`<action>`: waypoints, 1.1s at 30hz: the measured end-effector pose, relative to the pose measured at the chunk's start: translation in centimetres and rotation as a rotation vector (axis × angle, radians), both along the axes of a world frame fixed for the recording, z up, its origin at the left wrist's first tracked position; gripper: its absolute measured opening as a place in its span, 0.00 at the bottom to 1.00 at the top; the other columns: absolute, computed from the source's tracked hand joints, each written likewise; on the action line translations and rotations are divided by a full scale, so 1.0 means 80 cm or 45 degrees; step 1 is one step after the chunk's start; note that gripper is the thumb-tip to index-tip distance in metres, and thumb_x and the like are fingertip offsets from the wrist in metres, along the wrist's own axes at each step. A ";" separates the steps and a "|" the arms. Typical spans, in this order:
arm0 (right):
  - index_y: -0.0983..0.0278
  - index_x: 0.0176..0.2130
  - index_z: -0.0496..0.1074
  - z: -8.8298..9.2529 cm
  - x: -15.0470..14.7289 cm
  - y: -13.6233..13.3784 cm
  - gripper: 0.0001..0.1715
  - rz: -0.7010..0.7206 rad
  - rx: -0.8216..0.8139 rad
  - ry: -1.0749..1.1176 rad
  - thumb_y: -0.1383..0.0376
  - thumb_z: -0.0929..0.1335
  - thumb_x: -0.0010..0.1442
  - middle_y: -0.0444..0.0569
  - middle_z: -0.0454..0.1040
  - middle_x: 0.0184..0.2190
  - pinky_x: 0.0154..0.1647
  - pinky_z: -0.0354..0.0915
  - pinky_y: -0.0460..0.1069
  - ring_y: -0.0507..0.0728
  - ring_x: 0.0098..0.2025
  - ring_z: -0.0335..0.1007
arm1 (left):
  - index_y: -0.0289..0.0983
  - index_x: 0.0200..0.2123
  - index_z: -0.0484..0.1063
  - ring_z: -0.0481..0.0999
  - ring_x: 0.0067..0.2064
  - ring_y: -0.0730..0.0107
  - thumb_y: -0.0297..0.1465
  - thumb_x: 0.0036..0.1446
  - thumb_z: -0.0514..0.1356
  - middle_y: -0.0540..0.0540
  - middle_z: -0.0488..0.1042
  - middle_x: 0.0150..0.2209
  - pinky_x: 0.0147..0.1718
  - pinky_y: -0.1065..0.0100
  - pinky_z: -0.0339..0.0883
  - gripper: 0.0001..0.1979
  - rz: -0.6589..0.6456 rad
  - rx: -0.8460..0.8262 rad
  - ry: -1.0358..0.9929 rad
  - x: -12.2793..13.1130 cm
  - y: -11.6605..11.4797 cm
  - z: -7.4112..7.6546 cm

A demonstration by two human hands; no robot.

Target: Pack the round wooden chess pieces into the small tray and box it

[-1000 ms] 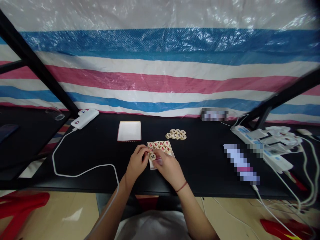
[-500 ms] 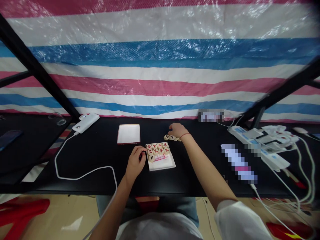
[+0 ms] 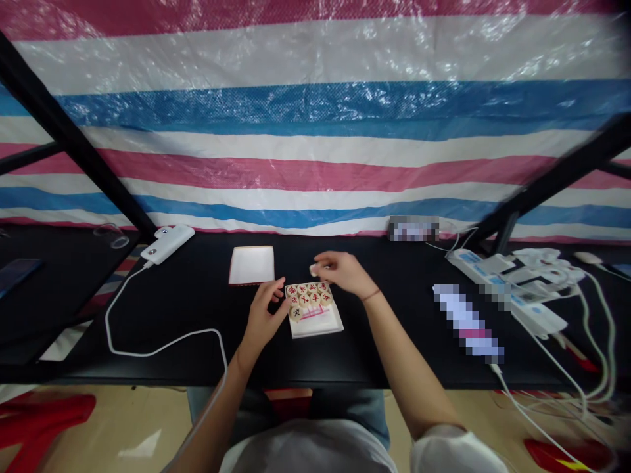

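Observation:
A shallow white box (image 3: pixel 323 326) lies in front of me on the black table. Several round Chinese chess pieces (image 3: pixel 312 299) fill its far part, most with red characters, and one black-marked piece (image 3: pixel 296 313) sits at the left of the nearer row. My left hand (image 3: pixel 265 310) is at the box's left edge, thumb and fingers apart, holding nothing. Above the far edge, my right hand (image 3: pixel 344 272) pinches a pale chess piece (image 3: pixel 314 270) between thumb and fingers. Its marking is not readable, and the hand hides the spot where loose pieces lay.
A white-lined box lid (image 3: pixel 252 265) lies at the far left of the box. A white device (image 3: pixel 168 244) with a cable stands farther left. To the right are a phone-like slab (image 3: pixel 468 323) and white power strips (image 3: pixel 513 289) with tangled cables. Striped sheeting (image 3: pixel 305 171) hangs behind.
My right hand has moved left from the loose pieces toward the box with one chess piece. My left thumb and fingers have spread near the box's left edge.

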State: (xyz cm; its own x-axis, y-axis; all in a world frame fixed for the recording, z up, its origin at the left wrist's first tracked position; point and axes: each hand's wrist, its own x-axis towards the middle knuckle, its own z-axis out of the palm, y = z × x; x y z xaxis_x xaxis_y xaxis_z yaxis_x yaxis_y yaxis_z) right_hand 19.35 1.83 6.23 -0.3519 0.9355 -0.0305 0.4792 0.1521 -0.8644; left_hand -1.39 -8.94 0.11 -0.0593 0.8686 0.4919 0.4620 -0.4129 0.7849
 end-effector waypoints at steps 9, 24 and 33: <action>0.64 0.39 0.74 -0.027 -0.031 -0.051 0.22 0.120 -0.399 0.760 0.59 0.77 0.44 0.46 0.79 0.32 0.30 0.71 0.45 0.50 0.27 0.74 | 0.41 0.45 0.72 0.74 0.41 0.69 0.30 0.59 0.58 0.45 0.71 0.44 0.43 0.65 0.71 0.10 -0.134 -0.035 0.199 0.012 0.020 0.024; 0.63 0.36 0.73 -0.043 -0.008 -0.044 0.20 -0.103 -0.317 0.902 0.57 0.77 0.45 0.49 0.79 0.38 0.28 0.71 0.46 0.51 0.28 0.74 | 0.41 0.30 0.71 0.71 0.45 0.63 0.32 0.57 0.61 0.50 0.78 0.37 0.47 0.58 0.54 0.04 -0.328 0.059 0.867 0.026 0.004 0.024; 0.61 0.41 0.75 -0.029 0.011 -0.112 0.09 -0.031 0.330 0.325 0.63 0.69 0.58 0.51 0.70 0.46 0.39 0.73 0.48 0.53 0.40 0.72 | 0.42 0.42 0.73 0.67 0.52 0.59 0.32 0.56 0.60 0.44 0.70 0.50 0.52 0.55 0.60 0.10 -0.277 -0.005 0.773 0.000 0.004 0.020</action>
